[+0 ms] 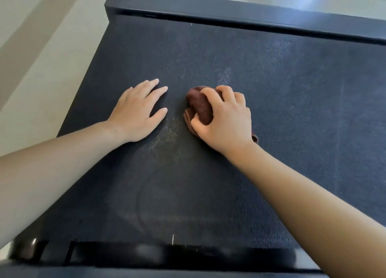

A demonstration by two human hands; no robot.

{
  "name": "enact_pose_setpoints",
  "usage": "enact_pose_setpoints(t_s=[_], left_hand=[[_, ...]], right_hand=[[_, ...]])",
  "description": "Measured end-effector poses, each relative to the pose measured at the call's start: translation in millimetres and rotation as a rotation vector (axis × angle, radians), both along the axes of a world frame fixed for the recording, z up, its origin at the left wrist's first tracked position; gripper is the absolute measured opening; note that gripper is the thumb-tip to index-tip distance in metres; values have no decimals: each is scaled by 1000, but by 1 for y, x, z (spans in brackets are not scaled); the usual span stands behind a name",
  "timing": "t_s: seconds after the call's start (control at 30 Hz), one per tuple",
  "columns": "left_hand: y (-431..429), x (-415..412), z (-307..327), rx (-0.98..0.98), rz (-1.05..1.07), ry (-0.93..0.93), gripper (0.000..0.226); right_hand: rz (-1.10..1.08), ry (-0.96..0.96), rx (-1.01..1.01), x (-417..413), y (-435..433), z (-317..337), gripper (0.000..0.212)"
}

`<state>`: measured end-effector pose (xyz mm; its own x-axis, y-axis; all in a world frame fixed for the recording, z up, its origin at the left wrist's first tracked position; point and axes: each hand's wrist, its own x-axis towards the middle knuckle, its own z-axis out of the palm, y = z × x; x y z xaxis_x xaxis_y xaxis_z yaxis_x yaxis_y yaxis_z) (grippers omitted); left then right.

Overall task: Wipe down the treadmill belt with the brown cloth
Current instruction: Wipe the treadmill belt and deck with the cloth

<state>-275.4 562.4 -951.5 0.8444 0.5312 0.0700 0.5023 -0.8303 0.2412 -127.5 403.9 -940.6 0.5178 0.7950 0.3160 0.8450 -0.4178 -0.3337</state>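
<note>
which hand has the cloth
The right hand: its fingers are curled around the bunched brown cloth on the treadmill belt. The left hand lies flat and empty on the belt beside it.

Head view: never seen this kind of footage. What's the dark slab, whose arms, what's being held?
There is one picture, taken by a wide-angle camera worn on a person's head, looking forward and down, so the two bare arms are the wearer's own. The dark textured slab is a treadmill belt, with a dark frame bar across its far end and pale floor beyond. The left hand lies flat and open on the belt, holding nothing. The right hand is closed on a bunched brown cloth, pressing it on the belt. Faint pale smears show on the belt between and beyond the hands.
</note>
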Motion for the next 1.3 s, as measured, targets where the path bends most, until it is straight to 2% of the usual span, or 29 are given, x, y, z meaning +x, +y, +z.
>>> enact_pose_setpoints(t_s=[0.17,0.3,0.6,1.03,1.3], left_hand=[[35,60,-2,-20,-23,60,57],[82,111,1,-17,56,96,50],[97,119,-7,20,85,-5,51],[96,119,-2,-18,88,35,57],[98,120,-7,-5,86,-8,53]], right_hand=[[-8,-2,5,46,45,-3,56],[-38,-13,29,87,88,-6,55],[-83,20,2,165,173,-1,57],[-95,47,-27,184,201,4,57],[-84,49,-62,149,161,6,58]])
